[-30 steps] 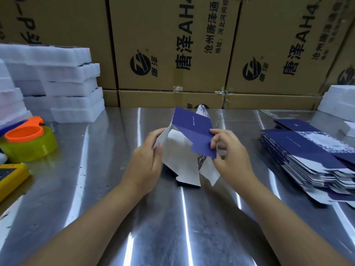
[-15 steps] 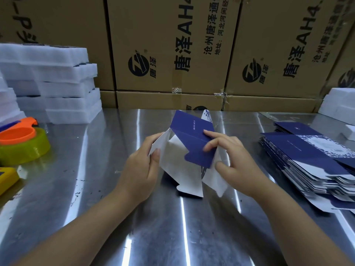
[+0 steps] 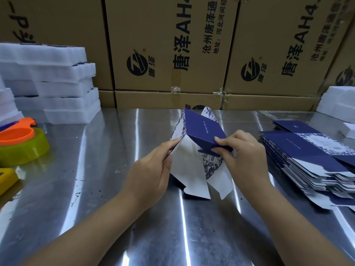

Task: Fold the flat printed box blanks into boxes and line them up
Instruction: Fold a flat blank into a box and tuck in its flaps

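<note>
Centrally, a half-folded blank point(image 3: 192, 169) was held upright: left fingers point(image 3: 169, 146) pinched its white edge steady, right fingers point(image 3: 226, 140) pinched the blue flap point(image 3: 203, 129), seemingly to fold it.

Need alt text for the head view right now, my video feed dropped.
Two hands hold a half-folded navy and white box blank over a steel table: the left hand grips its white side panel, the right hand pinches the navy flap. A stack of flat blanks lies to the right; white foam trays and tape rolls sit left.
</note>
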